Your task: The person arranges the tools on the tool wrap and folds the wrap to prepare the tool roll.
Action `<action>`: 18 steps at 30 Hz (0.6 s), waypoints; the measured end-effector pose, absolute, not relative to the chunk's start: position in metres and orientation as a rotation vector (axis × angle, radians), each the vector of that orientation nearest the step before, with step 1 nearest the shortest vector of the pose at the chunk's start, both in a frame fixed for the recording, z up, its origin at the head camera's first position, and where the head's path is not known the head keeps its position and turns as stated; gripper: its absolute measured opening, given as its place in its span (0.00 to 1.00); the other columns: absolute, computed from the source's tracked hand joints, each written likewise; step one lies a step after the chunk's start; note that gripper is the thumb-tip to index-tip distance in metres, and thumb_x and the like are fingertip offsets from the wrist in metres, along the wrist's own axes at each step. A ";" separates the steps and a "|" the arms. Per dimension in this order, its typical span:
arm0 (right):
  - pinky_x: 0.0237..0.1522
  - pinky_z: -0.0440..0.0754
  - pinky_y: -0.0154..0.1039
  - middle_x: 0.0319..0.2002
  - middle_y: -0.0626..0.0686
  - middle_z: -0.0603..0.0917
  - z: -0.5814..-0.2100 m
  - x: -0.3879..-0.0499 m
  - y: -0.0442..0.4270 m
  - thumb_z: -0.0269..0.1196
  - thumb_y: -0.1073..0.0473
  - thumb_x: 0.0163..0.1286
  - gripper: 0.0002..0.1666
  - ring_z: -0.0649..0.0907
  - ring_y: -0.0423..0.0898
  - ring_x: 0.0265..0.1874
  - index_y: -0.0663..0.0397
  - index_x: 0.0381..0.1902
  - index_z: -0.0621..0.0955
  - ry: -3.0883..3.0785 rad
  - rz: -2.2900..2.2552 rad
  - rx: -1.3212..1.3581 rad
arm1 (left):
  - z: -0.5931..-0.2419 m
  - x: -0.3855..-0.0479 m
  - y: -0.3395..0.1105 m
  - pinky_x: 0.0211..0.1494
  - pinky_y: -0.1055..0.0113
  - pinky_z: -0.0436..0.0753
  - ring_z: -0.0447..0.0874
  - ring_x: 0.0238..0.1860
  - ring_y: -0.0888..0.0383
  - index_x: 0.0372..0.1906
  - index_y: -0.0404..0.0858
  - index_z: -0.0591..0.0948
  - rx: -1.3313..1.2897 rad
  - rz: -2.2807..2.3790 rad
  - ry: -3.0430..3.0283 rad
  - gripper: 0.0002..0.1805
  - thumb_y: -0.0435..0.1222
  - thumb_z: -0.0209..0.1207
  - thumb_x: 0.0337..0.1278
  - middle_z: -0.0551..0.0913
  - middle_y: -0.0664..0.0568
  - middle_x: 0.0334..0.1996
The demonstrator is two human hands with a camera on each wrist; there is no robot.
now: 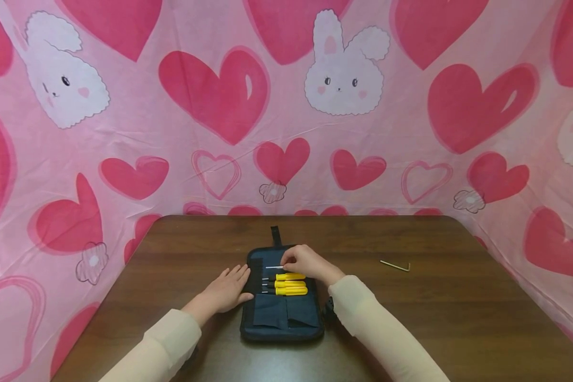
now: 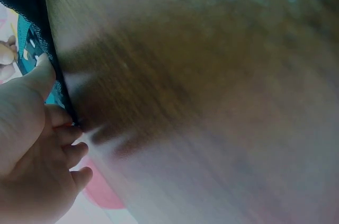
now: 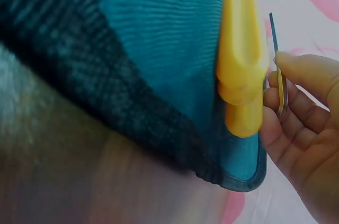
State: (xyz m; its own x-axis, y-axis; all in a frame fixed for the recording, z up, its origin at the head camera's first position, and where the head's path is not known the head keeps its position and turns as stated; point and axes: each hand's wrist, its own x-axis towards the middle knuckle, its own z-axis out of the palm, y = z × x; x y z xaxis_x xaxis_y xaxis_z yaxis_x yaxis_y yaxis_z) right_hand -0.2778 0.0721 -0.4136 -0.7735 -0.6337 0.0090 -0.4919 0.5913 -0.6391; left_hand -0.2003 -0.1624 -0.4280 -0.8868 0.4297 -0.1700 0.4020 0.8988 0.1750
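A dark blue zip tool case (image 1: pixel 270 313) lies unfolded on the wooden table. Along its left edge rests my left hand (image 1: pixel 226 291), fingers straight and spread, the thumb on the near part of that edge. Over the upper right of the case, my right hand (image 1: pixel 307 263) pinches a small silver hex key (image 1: pixel 274 267) between thumb and fingertips. The right wrist view shows the key's bent end (image 3: pixel 283 108) near the curled fingers. Several screwdrivers with yellow handles (image 1: pixel 291 284) lie across the case, just nearer than the key.
Another L-shaped hex key (image 1: pixel 395 266) lies on the table (image 1: pixel 410 318) to the right. A black strap (image 1: pixel 276 235) sticks out beyond the far end of the case. Behind the table hangs a pink cloth (image 1: pixel 286 122) with hearts and rabbits.
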 end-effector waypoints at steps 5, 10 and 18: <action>0.36 0.78 0.31 0.30 0.42 0.82 -0.416 -0.277 0.069 0.63 0.63 0.61 0.04 0.77 0.41 0.28 0.51 0.33 0.85 2.601 -0.913 -0.927 | -0.429 -0.201 -0.162 0.66 0.49 0.52 0.53 0.67 0.45 0.66 0.29 0.62 0.631 0.196 2.855 0.38 0.52 0.52 0.61 0.59 0.39 0.66; 0.35 0.78 0.30 0.29 0.42 0.82 -0.417 -0.276 0.067 0.63 0.62 0.62 0.04 0.77 0.41 0.27 0.49 0.32 0.85 2.604 -0.873 -0.932 | -0.429 -0.201 -0.162 0.66 0.49 0.52 0.53 0.67 0.45 0.66 0.29 0.62 0.619 0.188 2.852 0.38 0.53 0.52 0.61 0.60 0.40 0.66; 0.36 0.77 0.29 0.30 0.41 0.82 -0.419 -0.275 0.062 0.63 0.60 0.62 0.04 0.77 0.40 0.27 0.48 0.33 0.86 2.608 -0.814 -0.915 | -0.429 -0.201 -0.162 0.66 0.49 0.53 0.54 0.67 0.45 0.65 0.29 0.63 0.633 0.184 2.863 0.38 0.52 0.52 0.61 0.60 0.40 0.66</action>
State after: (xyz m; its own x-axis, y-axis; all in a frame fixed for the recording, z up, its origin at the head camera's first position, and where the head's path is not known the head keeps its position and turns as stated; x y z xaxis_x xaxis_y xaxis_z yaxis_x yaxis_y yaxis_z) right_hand -0.2755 0.0625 -0.4188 -0.7677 -0.6382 -0.0567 -0.4927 0.6445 -0.5847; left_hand -0.2006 -0.1620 -0.4288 -0.8874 0.4282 -0.1709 0.4029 0.9004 0.1642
